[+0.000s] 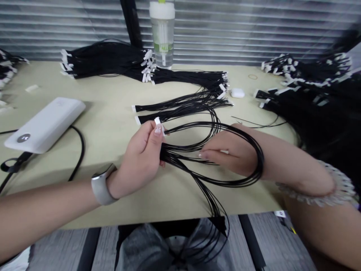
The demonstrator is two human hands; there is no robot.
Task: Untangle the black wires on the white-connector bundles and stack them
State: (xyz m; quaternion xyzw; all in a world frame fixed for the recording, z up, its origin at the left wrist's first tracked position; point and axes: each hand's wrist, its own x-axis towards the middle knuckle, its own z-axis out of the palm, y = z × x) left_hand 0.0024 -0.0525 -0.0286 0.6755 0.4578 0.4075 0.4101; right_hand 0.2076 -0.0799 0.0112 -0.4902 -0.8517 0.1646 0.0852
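Above the pale-yellow bench (107, 109), I see the left hand (142, 156) pinching a bundle of thin black wires (168, 154), white plastic connector (157, 121) upward, likely as an anchor; whether the right hand (239, 152) pinches strands, I can't tell.

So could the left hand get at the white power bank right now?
Probably, but the left hand is holding black cables and would likely need to release them; nothing visible blocks the near end of the power bank.
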